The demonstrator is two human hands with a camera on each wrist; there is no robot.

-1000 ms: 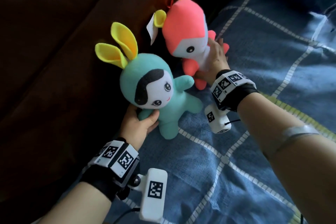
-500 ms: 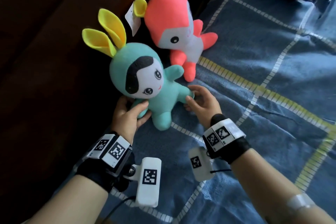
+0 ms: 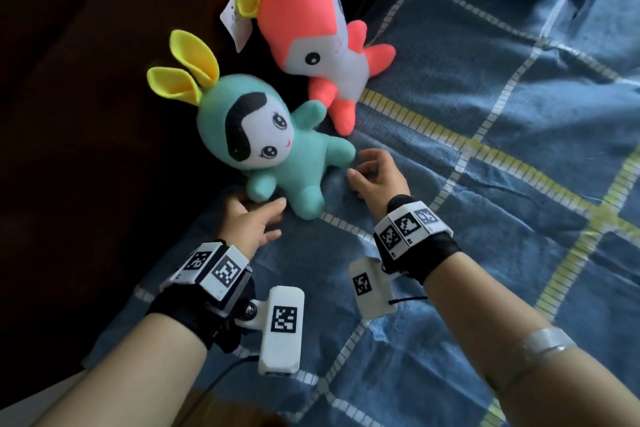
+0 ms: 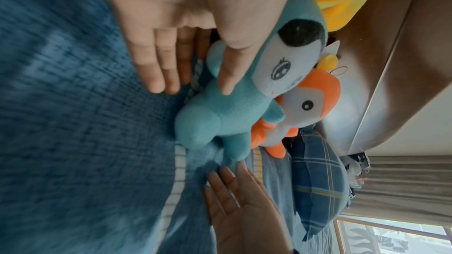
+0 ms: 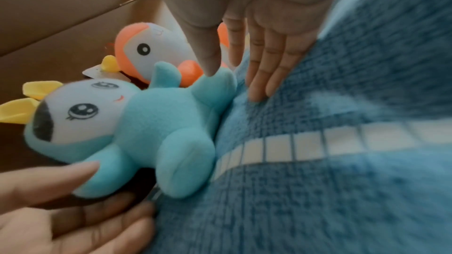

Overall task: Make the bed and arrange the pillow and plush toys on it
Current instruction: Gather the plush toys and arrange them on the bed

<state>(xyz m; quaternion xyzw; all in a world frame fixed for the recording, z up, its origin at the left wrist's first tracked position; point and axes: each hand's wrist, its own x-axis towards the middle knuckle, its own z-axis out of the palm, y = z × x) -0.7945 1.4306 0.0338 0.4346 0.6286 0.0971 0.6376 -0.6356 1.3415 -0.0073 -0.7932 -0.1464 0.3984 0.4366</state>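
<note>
— What are the hands doing?

— The left hand (image 3: 251, 218) lies loosely open under the teal doll (image 3: 277, 146), fingers straight, thumb (image 4: 232, 65) along the doll's arm and not gripping. The right hand (image 3: 379, 173) is relaxed too, fingers nearly straight on the blanket (image 3: 485, 149), thumb tip (image 5: 210, 69) touching the doll's other arm.

— Where is the doll?

— Leaning on the dark headboard (image 3: 86, 97), feet on the blanket, yellow ears up.

— Anything close by?

— The pink toy (image 3: 322, 45) just behind, propped on the same headboard, a white tag (image 3: 235, 24) by its ear. A plaid pillow (image 4: 318, 177) lies beyond it in the left wrist view.
</note>
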